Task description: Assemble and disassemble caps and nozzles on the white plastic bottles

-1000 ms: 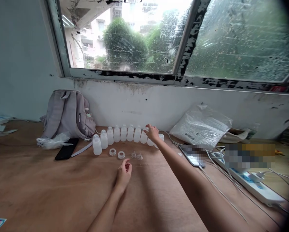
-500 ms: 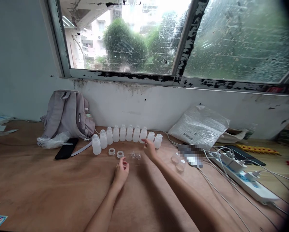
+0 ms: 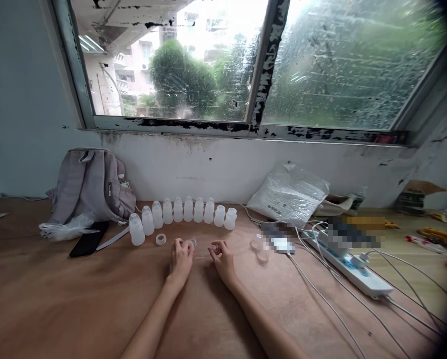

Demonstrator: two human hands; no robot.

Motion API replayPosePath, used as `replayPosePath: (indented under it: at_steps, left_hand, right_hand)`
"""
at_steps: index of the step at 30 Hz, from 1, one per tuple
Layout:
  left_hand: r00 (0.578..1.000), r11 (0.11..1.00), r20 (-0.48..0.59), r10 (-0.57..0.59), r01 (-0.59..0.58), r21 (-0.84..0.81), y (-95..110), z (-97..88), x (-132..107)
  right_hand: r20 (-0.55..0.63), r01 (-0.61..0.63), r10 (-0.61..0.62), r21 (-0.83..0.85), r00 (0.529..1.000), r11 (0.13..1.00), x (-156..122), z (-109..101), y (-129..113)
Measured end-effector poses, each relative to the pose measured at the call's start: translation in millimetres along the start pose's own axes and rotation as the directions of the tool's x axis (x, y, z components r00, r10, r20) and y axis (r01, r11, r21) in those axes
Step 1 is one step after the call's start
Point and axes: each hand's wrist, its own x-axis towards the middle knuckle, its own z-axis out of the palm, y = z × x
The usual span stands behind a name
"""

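A curved row of several small translucent white bottles [image 3: 188, 212] stands on the wooden table [image 3: 77, 299] below the window. One loose white ring [image 3: 161, 239] lies in front of the row. My left hand [image 3: 180, 259] rests on the table, its fingertips closed on a second white ring [image 3: 189, 244]. Just to its right, my right hand [image 3: 222, 259] has its fingers curled around a small clear piece [image 3: 216, 248]. Two clear round caps [image 3: 259, 249] lie to the right of my right hand.
A grey backpack [image 3: 92, 184] leans on the wall at the left, with a crumpled plastic wrap [image 3: 64, 230] and a black phone [image 3: 88, 240] before it. To the right lie a plastic bag [image 3: 288, 194], another phone [image 3: 279, 243], a white power strip [image 3: 348, 269] and trailing cables.
My right hand has drawn back from the right end of the bottle row to the small clear piece near my left hand. My left hand has slid forward onto a ring. The view has shifted right.
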Motion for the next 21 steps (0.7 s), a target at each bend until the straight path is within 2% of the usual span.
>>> replayPosePath:
  at_steps: [2, 3, 5, 9, 12, 15, 21]
  left_hand:
    - [0.999, 0.982, 0.035, 0.042, -0.035, -0.187, 12, 17.6, -3]
    - [0.995, 0.956, 0.094, 0.021, 0.007, -0.294, 17, 27.4, -4]
    - [0.988, 0.928, 0.156, 0.005, 0.054, -0.37, 27, 46.5, -5]
    - [0.987, 0.906, 0.158, -0.018, 0.083, -0.415, 35, 71.4, -10]
    - [0.988, 0.891, 0.156, -0.017, 0.085, -0.446, 32, 74.0, -14]
    - [0.989, 0.869, 0.149, -0.024, 0.095, -0.486, 24, 67.9, -14]
    - [0.985, 0.826, 0.131, -0.114, 0.167, -0.539, 11, 59.1, -9]
  right_hand:
    - [-0.032, -0.078, 0.079, 0.025, 0.996, 0.997, -3, -6, 6]
    - [-0.055, -0.114, 0.115, 0.028, 0.992, 0.993, -4, -9, 9]
    - [-0.108, -0.163, 0.165, 0.027, 0.98, 0.986, -5, -12, 15]
    - [-0.155, -0.163, 0.172, 0.071, 0.973, 0.984, -6, -13, 18]
    - [-0.089, -0.144, 0.153, 0.1, 0.984, 0.984, -6, -9, 15]
    - [-0.029, -0.13, 0.134, 0.12, 0.991, 0.984, -7, -5, 8]
    - [0.099, -0.141, 0.118, 0.268, 0.988, 0.953, -14, 1, -4]
